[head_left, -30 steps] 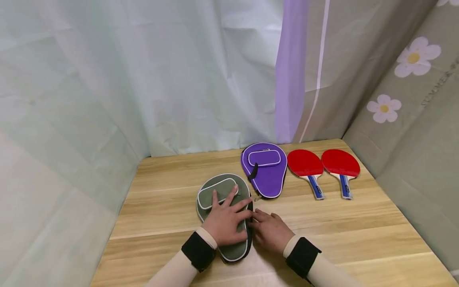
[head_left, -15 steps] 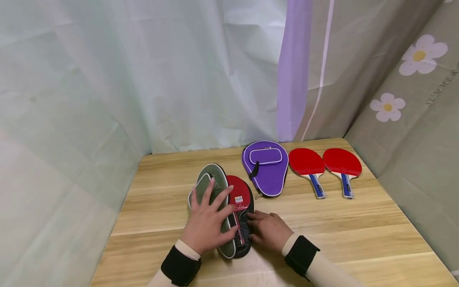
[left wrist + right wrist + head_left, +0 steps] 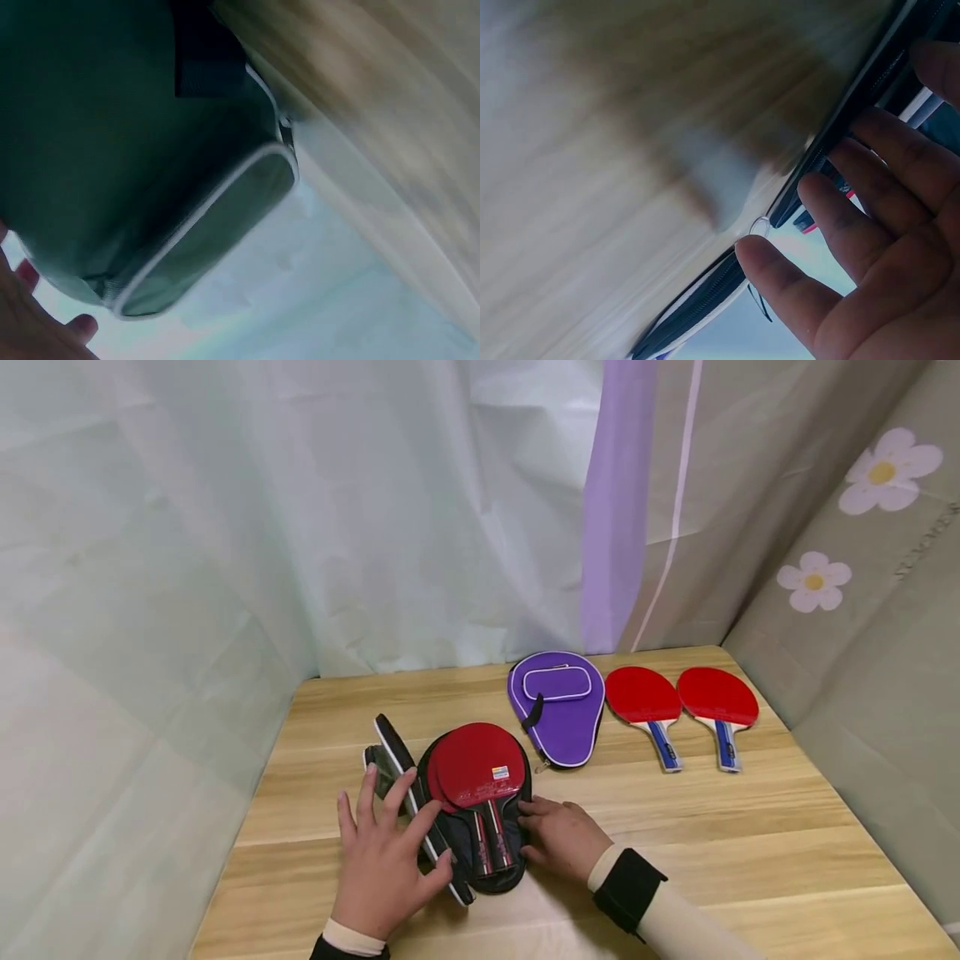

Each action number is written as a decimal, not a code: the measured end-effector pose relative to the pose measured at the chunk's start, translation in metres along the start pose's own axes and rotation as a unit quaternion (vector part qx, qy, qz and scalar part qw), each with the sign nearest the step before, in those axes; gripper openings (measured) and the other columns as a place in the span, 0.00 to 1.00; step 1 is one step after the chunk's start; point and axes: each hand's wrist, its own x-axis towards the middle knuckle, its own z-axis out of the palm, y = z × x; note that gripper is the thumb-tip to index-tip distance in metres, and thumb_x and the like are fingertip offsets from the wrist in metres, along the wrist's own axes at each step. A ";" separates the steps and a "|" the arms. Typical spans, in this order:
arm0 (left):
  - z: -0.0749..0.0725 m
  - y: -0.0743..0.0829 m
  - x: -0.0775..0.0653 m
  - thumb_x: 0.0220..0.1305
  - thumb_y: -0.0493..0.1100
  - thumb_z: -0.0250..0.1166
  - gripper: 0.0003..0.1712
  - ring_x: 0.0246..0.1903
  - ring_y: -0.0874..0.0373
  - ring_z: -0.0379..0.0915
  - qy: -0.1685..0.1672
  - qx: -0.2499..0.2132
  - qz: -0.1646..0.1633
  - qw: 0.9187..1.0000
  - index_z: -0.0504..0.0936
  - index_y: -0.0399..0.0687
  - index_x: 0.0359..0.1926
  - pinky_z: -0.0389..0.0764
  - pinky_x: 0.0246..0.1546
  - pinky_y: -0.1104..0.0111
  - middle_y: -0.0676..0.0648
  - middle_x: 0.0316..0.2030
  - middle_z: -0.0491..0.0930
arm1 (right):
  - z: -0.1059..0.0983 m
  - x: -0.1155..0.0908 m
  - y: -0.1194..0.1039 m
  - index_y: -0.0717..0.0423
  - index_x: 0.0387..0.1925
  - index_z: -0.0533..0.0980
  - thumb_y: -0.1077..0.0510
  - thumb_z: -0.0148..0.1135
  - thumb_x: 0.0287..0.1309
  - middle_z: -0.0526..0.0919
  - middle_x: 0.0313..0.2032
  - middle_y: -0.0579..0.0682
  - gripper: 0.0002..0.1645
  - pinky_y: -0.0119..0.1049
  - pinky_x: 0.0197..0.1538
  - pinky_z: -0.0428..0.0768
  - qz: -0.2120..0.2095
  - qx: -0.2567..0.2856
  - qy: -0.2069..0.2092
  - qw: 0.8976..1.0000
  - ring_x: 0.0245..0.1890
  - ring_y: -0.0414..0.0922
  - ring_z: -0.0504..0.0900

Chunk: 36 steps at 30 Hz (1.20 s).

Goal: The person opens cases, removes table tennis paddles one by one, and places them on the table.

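Note:
A paddle case [image 3: 517,822] lies unfolded on the table, its dark lining showing. Inside are two red table tennis paddles [image 3: 483,760], overlapping, with black-and-red handles toward the near side. My left hand [image 3: 386,864] has its fingers spread against the case's raised cover [image 3: 427,818], which stands tilted up on the left. Its green outer side with a white-piped pocket [image 3: 225,229] fills much of the left wrist view. My right hand [image 3: 566,839] rests at the case's right edge, its fingertips touching the black zipper rim [image 3: 832,135].
Behind and to the right lies a purple paddle case [image 3: 558,727], zipped. Two more red paddles [image 3: 642,695] with blue handles lie beside it on the wooden table [image 3: 675,860]. Curtains [image 3: 412,527] hang close around the table's back and sides.
My left hand has moved left, swinging the green cover up from flat to tilted and uncovering the two red paddles. My right hand has stayed at the case's right edge.

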 end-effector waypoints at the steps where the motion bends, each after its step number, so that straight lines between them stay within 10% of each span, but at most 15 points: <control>1: -0.001 -0.001 -0.001 0.49 0.68 0.59 0.30 0.80 0.32 0.37 0.002 0.003 -0.005 1.000 0.85 0.66 0.52 0.40 0.69 0.22 0.45 0.78 0.57 | -0.001 0.000 0.000 0.52 0.53 0.86 0.43 0.74 0.56 0.84 0.62 0.48 0.26 0.50 0.57 0.83 -0.002 0.000 0.001 1.000 0.66 0.49 0.81; 9: -0.010 -0.003 -0.006 0.49 0.68 0.60 0.30 0.82 0.35 0.38 -0.008 0.035 -0.041 0.998 0.88 0.58 0.46 0.35 0.73 0.26 0.42 0.76 0.63 | -0.003 0.003 0.000 0.56 0.51 0.86 0.44 0.75 0.56 0.85 0.60 0.53 0.27 0.45 0.63 0.82 -0.021 0.008 0.000 1.000 0.64 0.51 0.83; 23: -0.019 -0.002 -0.009 0.48 0.71 0.69 0.37 0.79 0.22 0.32 -0.159 0.078 -0.119 0.977 0.87 0.57 0.55 0.42 0.74 0.27 0.34 0.71 0.69 | 0.001 0.005 -0.004 0.59 0.52 0.85 0.46 0.74 0.57 0.84 0.60 0.56 0.27 0.44 0.66 0.80 -0.001 0.021 -0.016 1.000 0.63 0.52 0.83; 30: -0.011 -0.007 -0.005 0.50 0.69 0.71 0.39 0.70 0.16 0.56 -0.239 0.061 -0.130 0.960 0.84 0.55 0.59 0.58 0.70 0.30 0.26 0.59 0.74 | 0.003 0.003 -0.006 0.59 0.52 0.85 0.46 0.74 0.57 0.84 0.60 0.55 0.26 0.44 0.65 0.81 0.001 0.028 -0.023 0.999 0.63 0.53 0.83; 36: -0.005 -0.017 0.009 0.48 0.68 0.75 0.37 0.54 0.25 0.77 -0.281 0.035 -0.133 0.950 0.86 0.54 0.56 0.80 0.46 0.33 0.32 0.52 0.74 | 0.000 0.004 -0.005 0.57 0.51 0.85 0.46 0.74 0.57 0.85 0.60 0.55 0.26 0.42 0.65 0.81 -0.001 0.017 -0.014 1.000 0.63 0.51 0.83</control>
